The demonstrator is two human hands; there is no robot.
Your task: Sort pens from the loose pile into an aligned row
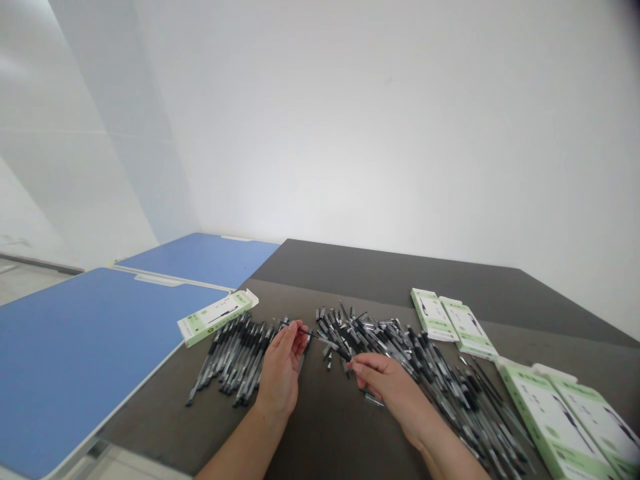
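Observation:
My left hand [283, 367] is closed in a pinch on a thin dark stick that looks like a pen refill [307, 331]. My right hand [385, 383] grips a pen [342, 351] with a black grip section, its clear end pointing up and left toward my left hand. Beside my left hand lies a row of black-and-clear pens [235, 360]. Behind and to the right of my right hand spreads a loose pile of pens and pen parts [390, 337], clear caps among them. Fingers hide part of both held things.
A green-and-white pen box [217, 318] with an open flap lies at the left. Several similar boxes [467, 327] lie at the right, two of them near the front [560, 420]. The dark table [320, 427] adjoins blue tables [100, 340]; a white wall [350, 133] stands behind.

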